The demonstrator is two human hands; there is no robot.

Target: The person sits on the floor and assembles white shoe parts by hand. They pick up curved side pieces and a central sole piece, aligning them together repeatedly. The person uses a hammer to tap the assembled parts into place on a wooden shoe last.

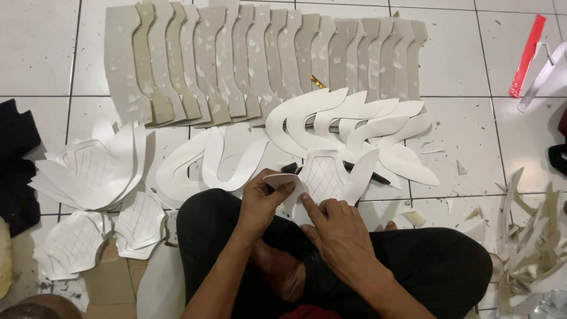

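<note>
White floor tiles carry cut pieces; both hands, left [263, 198] and right [336, 227], pinch a white quilted-pattern shoe panel [322, 177]. Best keep edges aligned, fingertips pressing flat.

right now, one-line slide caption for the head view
Both hands, left hand and right hand, hold a white cut-out piece above the tiled floor.

No packages, labels, signs or screens show anywhere in this view of the tiled floor; nothing here carries a wrapper, a tag or a display
</note>
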